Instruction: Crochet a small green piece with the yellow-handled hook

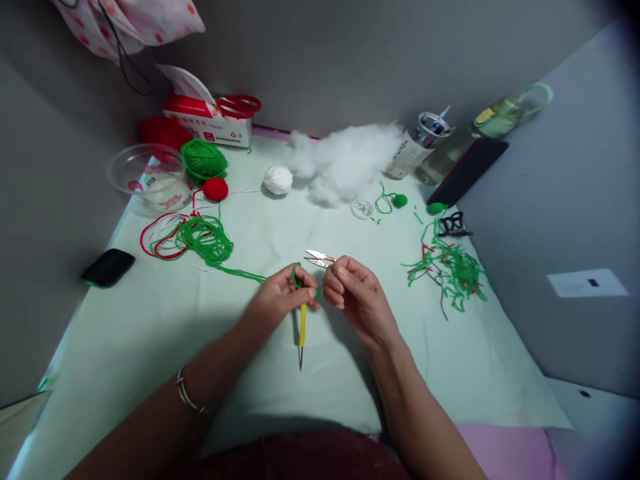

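Observation:
My left hand (287,290) is closed, with green yarn (295,275) looped over its fingers. Under its thumb sits a crochet hook (303,327) with a yellow handle, one thin metal end pointing down toward me. A strand runs left from this hand to a loose green yarn tangle (207,241). My right hand (355,283) is close by on the right, thumb and forefinger pinched and other fingers curled; what they hold is hidden. A bit of green yarn shows between the hands. Thread snips (317,258) stick out behind my right fingers, blades apart; I cannot tell whether they are held.
Yarn scraps (455,270) and a black claw clip (454,225) lie right. Behind are white stuffing (345,160), a white yarn ball (278,180), a green yarn ball (204,160), a plastic tub (167,183), a tissue box (220,128), a pen can (407,153) and a bottle (447,153).

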### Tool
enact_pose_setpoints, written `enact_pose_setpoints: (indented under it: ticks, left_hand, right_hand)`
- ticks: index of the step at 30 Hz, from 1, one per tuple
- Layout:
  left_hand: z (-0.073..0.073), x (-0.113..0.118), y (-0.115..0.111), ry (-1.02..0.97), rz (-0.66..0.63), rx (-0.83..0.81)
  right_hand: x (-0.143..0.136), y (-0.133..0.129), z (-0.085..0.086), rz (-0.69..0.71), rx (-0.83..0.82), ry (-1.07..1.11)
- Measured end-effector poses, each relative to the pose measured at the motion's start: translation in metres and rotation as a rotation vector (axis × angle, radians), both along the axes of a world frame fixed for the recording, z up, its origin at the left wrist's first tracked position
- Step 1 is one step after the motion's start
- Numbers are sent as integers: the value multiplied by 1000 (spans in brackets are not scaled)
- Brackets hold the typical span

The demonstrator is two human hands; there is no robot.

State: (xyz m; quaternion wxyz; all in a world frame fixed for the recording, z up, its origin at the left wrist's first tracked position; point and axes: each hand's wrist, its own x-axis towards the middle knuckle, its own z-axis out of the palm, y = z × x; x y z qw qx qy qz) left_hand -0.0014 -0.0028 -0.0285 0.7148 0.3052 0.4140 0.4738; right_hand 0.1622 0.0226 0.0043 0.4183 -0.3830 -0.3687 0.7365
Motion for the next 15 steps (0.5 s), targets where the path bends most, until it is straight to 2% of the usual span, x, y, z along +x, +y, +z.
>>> enact_pose_setpoints:
  ticks: [4,8,10,12,15]
  left_hand:
    - [0,-1,1,-18,4,-5]
    - [2,-3,1,-41,57,-29]
    - [2,-4,1,-59,67,-42]
    - [1,-5,1,-68,70,-47]
    - [0,-6,2,-64,72,-45]
  right_hand:
    - [7,4,-2,-46,159,-219]
    - [16,5,-3,-1,513,-615]
    - [19,5,-4,19,647,-747]
    - [21,4,-5,15,702,-791]
    - [23,5,-2,9,692,-769]
